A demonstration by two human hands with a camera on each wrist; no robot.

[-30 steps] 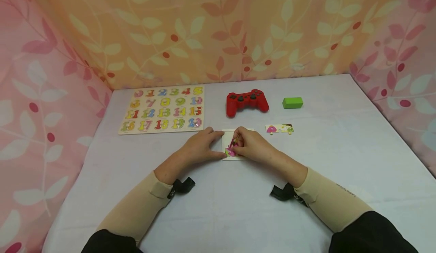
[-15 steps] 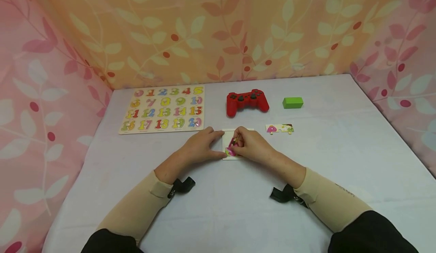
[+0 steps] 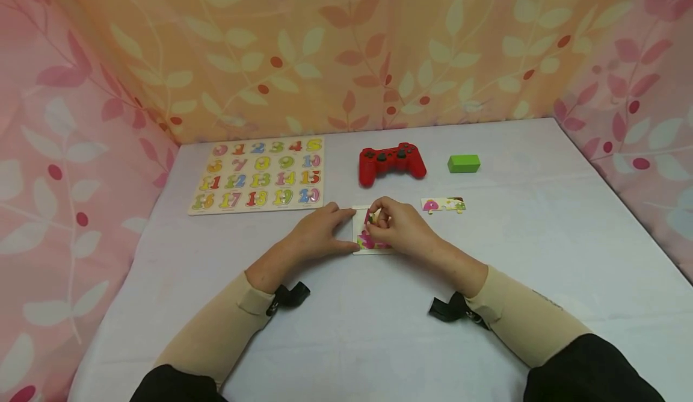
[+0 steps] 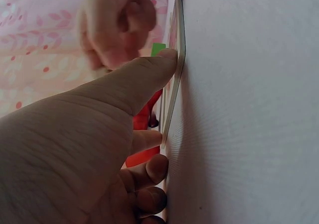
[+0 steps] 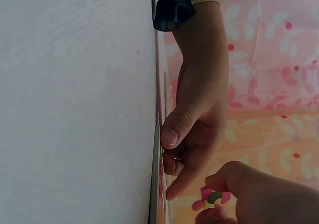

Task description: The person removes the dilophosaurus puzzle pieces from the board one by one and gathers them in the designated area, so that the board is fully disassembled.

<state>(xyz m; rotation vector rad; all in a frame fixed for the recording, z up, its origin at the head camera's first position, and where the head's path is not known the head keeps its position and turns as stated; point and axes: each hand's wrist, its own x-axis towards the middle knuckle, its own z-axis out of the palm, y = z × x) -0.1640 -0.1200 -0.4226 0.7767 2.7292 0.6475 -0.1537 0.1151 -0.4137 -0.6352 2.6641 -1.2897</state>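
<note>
Puzzle piece [image 5: 214,198] pinched above the small puzzle board [image 3: 358,218]

The board lies flat between the two hands, roughly midway between the left and right edges of the white surface [image 3: 352,336]. The left hand [image 3: 308,233] is at the board's left side, thumb and forefinger spread, the thumb touching near the front left corner and the forefinger near the back left corner. The right hand [image 3: 403,227] is over the board's right part, hiding some of it. Its thumb and forefinger pinch the pink and dark-green piece, which the right wrist view shows apart from the board. Pink and green pieces [image 3: 370,242] lie along the board's front side, partly covered by that hand.

Just beyond the right hand, to the right, lies a joined puzzle strip [image 3: 443,204]. A number board [image 3: 260,176] sits near the surface's back left corner. Toward the back edge are a red game controller [image 3: 392,162] and, to its right, a green block [image 3: 464,163]. Patterned cloth [image 3: 346,47] rises behind the back edge.
</note>
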